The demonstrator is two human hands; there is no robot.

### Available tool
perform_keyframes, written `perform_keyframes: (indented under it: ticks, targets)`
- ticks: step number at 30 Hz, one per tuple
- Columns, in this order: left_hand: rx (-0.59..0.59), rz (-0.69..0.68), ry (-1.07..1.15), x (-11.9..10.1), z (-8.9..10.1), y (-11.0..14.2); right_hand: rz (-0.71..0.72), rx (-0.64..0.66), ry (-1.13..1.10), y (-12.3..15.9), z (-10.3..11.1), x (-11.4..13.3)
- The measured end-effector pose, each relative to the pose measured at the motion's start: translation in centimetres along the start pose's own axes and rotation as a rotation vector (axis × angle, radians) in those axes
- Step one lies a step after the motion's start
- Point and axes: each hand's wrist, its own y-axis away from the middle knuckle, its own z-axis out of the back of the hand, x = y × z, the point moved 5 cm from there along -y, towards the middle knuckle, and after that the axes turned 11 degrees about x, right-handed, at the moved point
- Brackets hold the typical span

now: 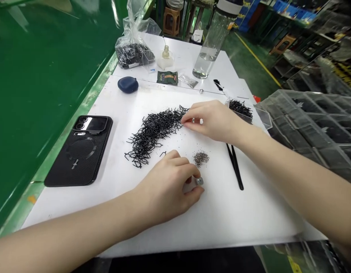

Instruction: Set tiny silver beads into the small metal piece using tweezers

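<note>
My left hand (172,185) rests low over the white work surface (221,212), its fingers closed round a small silver metal block (199,181) with a hole in its end. My right hand (209,119) is at the right end of a curved pile of thin black bent pieces (155,131); thumb and fingertips pinch there, and whether a piece is between them is too small to make out. Between the hands lies a little heap of tiny brownish metal bits (200,158). Black tweezers (235,167) lie below my right forearm.
A black phone (78,151) lies at the left, a dark blue oval case (128,84) behind it. Farther back stand a bagged black bundle (132,55), a small bottle (165,58) and a tall water bottle (209,45). Clear boxes (314,113) with compartments stand at the right.
</note>
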Motion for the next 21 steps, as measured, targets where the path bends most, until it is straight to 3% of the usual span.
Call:
perform_keyframes:
  ticks: [5,10,15,18,21]
  targets:
    - [0.005,0.007,0.015,-0.2,0.1,0.0,-0.049,-0.02,0.066,-0.5,-0.8,-0.2]
    - [-0.065,0.003,0.09,-0.2,0.6,0.2,-0.039,-0.112,-0.087,0.6,0.3,0.1]
    - [-0.173,0.006,0.226,0.2,0.6,0.3,-0.087,-0.365,-0.458,5.9,1.6,1.1]
    - [-0.186,0.066,0.3,0.2,0.9,0.3,-0.119,-0.456,-0.7,9.0,0.3,1.3]
    - [-0.178,0.128,0.366,-0.2,1.5,0.2,-0.12,-0.466,-0.864,10.3,-1.4,1.1]
